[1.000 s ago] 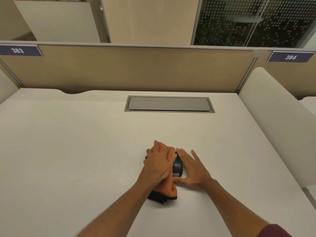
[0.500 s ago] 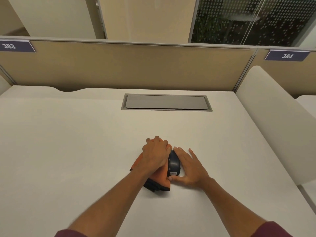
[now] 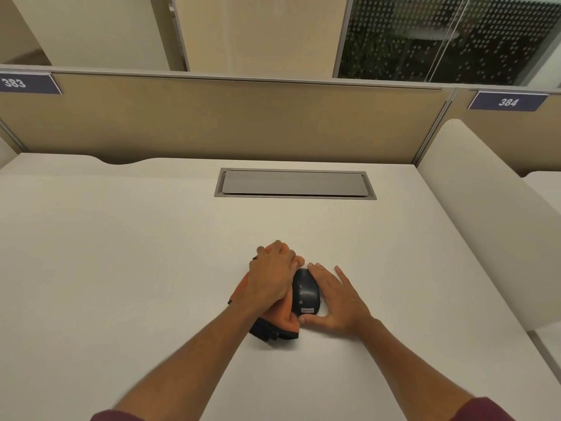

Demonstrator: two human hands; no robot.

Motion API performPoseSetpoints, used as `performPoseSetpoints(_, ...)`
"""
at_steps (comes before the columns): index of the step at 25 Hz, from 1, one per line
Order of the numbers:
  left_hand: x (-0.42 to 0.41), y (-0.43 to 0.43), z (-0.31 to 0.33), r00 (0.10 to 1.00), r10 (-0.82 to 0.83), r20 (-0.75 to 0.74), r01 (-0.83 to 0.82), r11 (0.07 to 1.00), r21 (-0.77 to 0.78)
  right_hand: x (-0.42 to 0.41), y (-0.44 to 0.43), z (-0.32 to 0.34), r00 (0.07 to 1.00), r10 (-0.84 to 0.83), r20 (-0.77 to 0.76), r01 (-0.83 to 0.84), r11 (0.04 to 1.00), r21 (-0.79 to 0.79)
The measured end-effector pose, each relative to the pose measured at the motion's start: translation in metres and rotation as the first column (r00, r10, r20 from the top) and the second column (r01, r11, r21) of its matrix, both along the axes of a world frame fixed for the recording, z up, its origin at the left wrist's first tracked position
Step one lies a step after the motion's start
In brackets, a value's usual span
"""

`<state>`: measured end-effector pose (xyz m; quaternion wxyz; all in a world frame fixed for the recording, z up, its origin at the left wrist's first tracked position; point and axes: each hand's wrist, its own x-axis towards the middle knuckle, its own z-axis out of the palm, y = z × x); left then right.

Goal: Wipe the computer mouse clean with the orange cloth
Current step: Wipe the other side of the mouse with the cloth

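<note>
A dark computer mouse lies on the white desk, tilted onto its side so its label faces me. My right hand braces it from the right, thumb under its near end and fingers along its far side. My left hand presses the orange cloth against the mouse's left side. The cloth is folded, with a dark edge showing at its near end. Most of the cloth and the mouse's left flank are hidden under my left hand.
A grey cable hatch is set into the desk behind the hands. A beige partition with number plates 383 and 384 closes the back. A rounded white divider borders the right side.
My left hand with the cloth slid back along the mouse's left side and then forward again. More of the mouse's dark surface shows now. My right hand stayed braced on it.
</note>
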<state>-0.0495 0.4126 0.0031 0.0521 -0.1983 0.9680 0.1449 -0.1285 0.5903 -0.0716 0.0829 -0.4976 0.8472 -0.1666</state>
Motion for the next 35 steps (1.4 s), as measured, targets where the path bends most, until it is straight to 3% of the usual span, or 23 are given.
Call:
performPoseSetpoints(4, -0.001, 0.005, 0.009, 0.986, -0.124, 0.110, 0.143, 0.970, -0.197, 0.000, 0.001, 0.000, 1.000, 0.004, 0.018, -0.004, 1.000, 0.013)
performPoseSetpoints(9, 0.002, -0.013, 0.023, 0.922, -0.352, 0.164, 0.380, 0.903, -0.202, 0.000, 0.001, 0.001, 1.000, -0.001, 0.026, 0.001, 1.000, -0.015)
performPoseSetpoints(14, -0.003, -0.015, 0.016, 0.965, -0.183, 0.186, 0.225, 0.945, -0.238, 0.001, 0.002, 0.001, 0.999, -0.009, 0.038, 0.010, 1.000, -0.017)
performPoseSetpoints(17, -0.009, -0.009, 0.009, 0.957, -0.217, 0.191, 0.255, 0.945, -0.203, 0.000, 0.002, 0.001, 1.000, -0.002, 0.022, 0.002, 1.000, -0.014)
performPoseSetpoints(21, -0.010, -0.033, 0.012, 0.904, -0.396, 0.158, 0.407, 0.912, -0.042, 0.000, 0.003, 0.001, 1.000, 0.005, 0.028, -0.005, 1.000, -0.017)
performPoseSetpoints(26, -0.007, -0.026, -0.001, 0.958, -0.269, 0.096, 0.275, 0.960, -0.056, 0.001, 0.002, 0.001, 0.999, 0.009, 0.032, -0.009, 1.000, -0.020)
performPoseSetpoints(32, 0.006, -0.037, 0.000, 0.939, -0.344, 0.021, 0.338, 0.931, 0.137, 0.000, 0.003, 0.000, 1.000, 0.011, 0.015, -0.011, 0.999, -0.030)
performPoseSetpoints(35, 0.020, -0.026, -0.005, 0.985, -0.143, -0.097, 0.160, 0.969, 0.190, 0.000, 0.003, -0.002, 1.000, 0.009, 0.010, -0.009, 1.000, -0.020)
